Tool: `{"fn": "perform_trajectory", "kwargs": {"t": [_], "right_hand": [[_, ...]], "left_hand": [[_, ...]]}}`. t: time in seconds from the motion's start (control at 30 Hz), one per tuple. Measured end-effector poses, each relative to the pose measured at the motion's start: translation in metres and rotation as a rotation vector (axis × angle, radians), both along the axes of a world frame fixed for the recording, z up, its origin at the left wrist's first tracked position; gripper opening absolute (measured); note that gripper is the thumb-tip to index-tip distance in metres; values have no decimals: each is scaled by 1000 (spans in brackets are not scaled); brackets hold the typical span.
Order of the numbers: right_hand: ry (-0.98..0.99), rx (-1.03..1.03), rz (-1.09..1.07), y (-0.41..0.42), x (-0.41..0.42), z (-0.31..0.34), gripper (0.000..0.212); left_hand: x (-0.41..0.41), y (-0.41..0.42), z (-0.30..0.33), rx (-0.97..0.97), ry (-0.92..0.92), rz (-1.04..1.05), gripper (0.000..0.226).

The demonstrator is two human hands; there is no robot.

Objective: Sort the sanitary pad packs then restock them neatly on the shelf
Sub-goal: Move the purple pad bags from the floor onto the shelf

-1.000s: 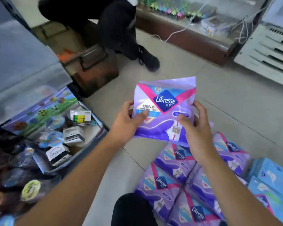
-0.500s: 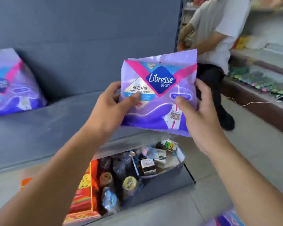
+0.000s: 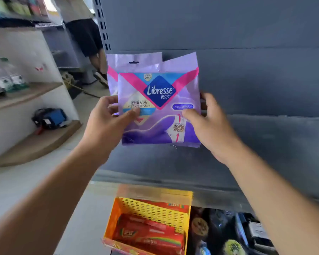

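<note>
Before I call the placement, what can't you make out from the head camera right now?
- Second pack behind the front pack: only its top edge and left side show.
- Fingers of the right hand: mostly hidden behind the packs.
- Pack's small print: too small and blurred.
- Grey shelf: cut off at the right edge.

Grey metal shelf (image 3: 265, 144), packs hovering over it, contact unclear

Lower tier showing an orange-yellow perforated box (image 3: 149, 223) of red packets lying beside dark assorted goods (image 3: 228, 234); at left, wooden shelves (image 3: 35, 142) carrying 2 water bottles (image 3: 6, 78) and a blue device (image 3: 50, 118).
</note>
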State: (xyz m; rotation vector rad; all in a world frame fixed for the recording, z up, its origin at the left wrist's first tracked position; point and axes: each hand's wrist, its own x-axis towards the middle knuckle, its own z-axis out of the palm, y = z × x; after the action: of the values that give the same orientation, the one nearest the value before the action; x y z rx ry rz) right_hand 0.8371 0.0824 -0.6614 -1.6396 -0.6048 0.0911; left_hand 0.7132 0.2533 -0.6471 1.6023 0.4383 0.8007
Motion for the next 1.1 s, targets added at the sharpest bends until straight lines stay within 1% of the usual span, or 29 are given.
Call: {"fn": "perform_trajectory", "kwargs": {"t": [0.1,0.27,0.33,0.43,0.53,0.6,0.7,0.8,0.93,0.97,1.03,1.07,1.1], "right_hand": [[-80,-92,9,31,0,5,37],[-115,-111,-13,59,-7,13,44],[-132,-124,-50,67,-7,15,42],[-184,-154,-92,80,-6,20,39],[-227,-181,-144,94,1,19,35],[-238,-239,-181,100,6,13,36],[-210,-342,-190,104,7,2,35],[-209,-360,-192,106,8,0,35],[-212,-383,-193,108,7,5,39],[-206,-404,-185,107,6,6,38],[-189,-445,-177,106,5,6,40],[-184,-447,-180,103,4,6,45],[-189,-451,-195,100,3,6,53]], "left_hand": [[-5,32,0,17,5,52,32],[-3,61,1,8,-22,90,32],[0,68,2,5,-27,87,29],[7,80,4,17,-37,69,32],[18,95,2,57,-3,63,33],[25,104,-7,70,34,55,34],[31,111,-21,84,136,34,38],[33,114,-27,74,165,-3,41],[37,118,-26,95,192,6,43],[36,119,-26,97,214,2,46],[33,119,-26,77,235,4,61],[31,116,-26,94,229,27,68],[26,110,-21,163,219,82,72]]}}
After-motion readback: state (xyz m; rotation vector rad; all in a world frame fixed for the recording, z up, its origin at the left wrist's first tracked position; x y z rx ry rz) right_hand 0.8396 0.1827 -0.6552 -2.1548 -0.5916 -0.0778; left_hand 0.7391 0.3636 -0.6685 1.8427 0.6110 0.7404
